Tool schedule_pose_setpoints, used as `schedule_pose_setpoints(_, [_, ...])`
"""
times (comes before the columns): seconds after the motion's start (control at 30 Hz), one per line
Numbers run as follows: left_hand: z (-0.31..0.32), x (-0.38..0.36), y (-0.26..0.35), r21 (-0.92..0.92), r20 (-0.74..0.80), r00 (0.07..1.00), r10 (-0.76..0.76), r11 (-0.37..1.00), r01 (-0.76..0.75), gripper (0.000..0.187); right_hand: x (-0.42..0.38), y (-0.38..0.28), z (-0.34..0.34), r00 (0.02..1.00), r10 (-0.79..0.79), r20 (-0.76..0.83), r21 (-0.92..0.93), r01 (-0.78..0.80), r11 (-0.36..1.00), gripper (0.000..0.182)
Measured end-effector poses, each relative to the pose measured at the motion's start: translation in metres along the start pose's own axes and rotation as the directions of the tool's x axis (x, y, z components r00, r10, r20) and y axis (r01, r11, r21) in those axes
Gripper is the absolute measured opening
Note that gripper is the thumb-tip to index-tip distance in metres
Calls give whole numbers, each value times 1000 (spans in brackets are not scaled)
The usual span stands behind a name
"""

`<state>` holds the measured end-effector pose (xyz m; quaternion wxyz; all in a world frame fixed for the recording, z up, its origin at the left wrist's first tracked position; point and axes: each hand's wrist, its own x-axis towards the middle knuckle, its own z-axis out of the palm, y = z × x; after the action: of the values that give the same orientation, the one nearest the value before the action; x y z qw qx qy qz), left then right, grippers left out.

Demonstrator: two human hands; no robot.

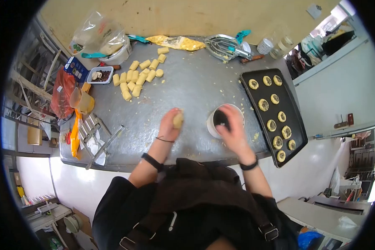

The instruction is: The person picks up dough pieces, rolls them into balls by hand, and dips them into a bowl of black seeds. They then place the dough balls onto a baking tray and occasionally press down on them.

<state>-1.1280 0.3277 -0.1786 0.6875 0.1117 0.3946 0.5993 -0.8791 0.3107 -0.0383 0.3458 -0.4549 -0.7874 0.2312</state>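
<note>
My left hand (168,127) is closed round a piece of pale yellow dough (178,120), held above the metal table in front of me. At the rim of a white tub (211,127) is my right hand (236,134), slightly blurred. Its thumb and fingers are apart over the opening, and dark filling (221,119) shows between them. To the far left of the table lie several short dough cylinders (135,76) in a loose group. A black baking tray (260,89) on the right carries several round dough pieces with dark centres (263,104).
Along the wall are a yellow piping bag (177,42), whisk attachments (227,48) and glass jars (282,47). At left stand a container of dark pieces (100,75), a plastic jug (85,102), a red bag (63,92) and a metal roller cutter (96,133). Crumbs dot the table (187,87).
</note>
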Motion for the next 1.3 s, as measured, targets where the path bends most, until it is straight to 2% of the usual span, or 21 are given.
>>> schedule_pose_setpoints(0.03, [22, -19, 1, -144, 58, 991, -119, 982, 126, 25, 9, -9, 20, 995, -78, 55, -31, 80, 996, 56])
schedule_pose_setpoints(0.1, [64, -51, 3, -280, 157, 983, -97, 950, 139, 40, 25, -23, 55, 967, -236, 97, 55, 231, 971, 58])
schedule_pose_setpoints(0.13, [78, -65, 2, -348, 207, 975, -87, 925, 156, 48, 26, -31, 67, 965, -257, 55, 74, 253, 965, 54])
schedule_pose_setpoints(0.17, [82, -75, 4, -360, 179, 981, -69, 924, 131, 53, 26, -37, 76, 962, -274, 12, 90, 271, 958, 51])
schedule_pose_setpoints(0.23, [82, -87, 9, -375, 135, 990, -43, 922, 92, 63, 22, -33, 84, 967, -249, 46, 42, 247, 968, 40])
schedule_pose_setpoints(0.27, [80, -89, 7, -388, 107, 991, -85, 914, 120, 65, 19, -30, 85, 971, -232, 60, 14, 231, 973, 36])
schedule_pose_setpoints(0.37, [90, -98, -5, -414, -12, 991, -133, 903, 116, 61, 14, -25, 84, 966, -248, 73, -88, 253, 963, 25])
schedule_pose_setpoints(0.4, [89, -95, -10, -418, -18, 994, -108, 904, 90, 57, 12, -30, 80, 956, -295, 5, -122, 293, 948, 20])
schedule_pose_setpoints(0.5, [90, -87, -18, -374, 20, 996, -88, 923, 89, 52, 7, -18, 87, 955, -296, -34, -92, 292, 952, 20])
schedule_pose_setpoints(0.6, [101, -85, -27, -360, -5, 995, -97, 929, 89, 50, 1, -10, 77, 962, -268, -48, -84, 263, 961, 19])
schedule_pose_setpoints(0.7, [111, -91, -36, -284, 183, 983, -16, 956, 68, 53, -5, -11, 51, 974, -227, 2, -53, 227, 972, 26])
schedule_pose_setpoints(0.77, [121, -96, -40, -238, 306, 952, 30, 970, 46, 55, 1, -6, 39, 993, -37, -113, 280, 67, 958, 35])
schedule_pose_setpoints(0.8, [126, -99, -43, -218, 362, 931, 50, 975, 32, 57, 3, -1, 34, 988, 71, -140, 445, -1, 896, 41])
schedule_pose_setpoints(0.83, [141, -107, -43, -61, 379, 921, 90, 996, -72, 59, 7, 7, 27, 976, 170, -135, 629, -48, 776, 44])
schedule_pose_setpoints(0.9, [178, -122, -40, 242, 434, 887, 158, 928, -283, 66, 14, 28, 16, 937, 343, -64, 899, -95, 428, 52])
schedule_pose_setpoints(0.93, [186, -121, -32, 320, 422, 876, 234, 866, -385, 80, 9, 34, 19, 956, 293, -1, 867, -145, 476, 58])
schedule_pose_setpoints(1.03, [202, -95, 4, 273, 378, 764, 523, 726, -631, 76, -25, -8, 44, 993, 113, -24, 920, -22, 392, 57])
schedule_pose_setpoints(1.13, [199, -73, 6, 540, 477, 654, 587, 392, -745, 68, -15, -23, -17, 961, -207, -184, 807, 268, 526, 69])
schedule_pose_setpoints(1.2, [194, -84, -41, 404, 500, 740, 451, 634, -659, 66, 4, -9, -56, 923, -262, -282, 821, 373, 432, 72])
schedule_pose_setpoints(1.23, [199, -91, -64, 325, 525, 760, 382, 736, -594, 65, 11, 1, -67, 932, -165, -322, 812, 362, 458, 68])
schedule_pose_setpoints(1.3, [218, -111, -87, 490, 331, 855, 400, 701, -518, 73, 26, 23, -75, 909, 24, -417, 798, 353, 488, 61])
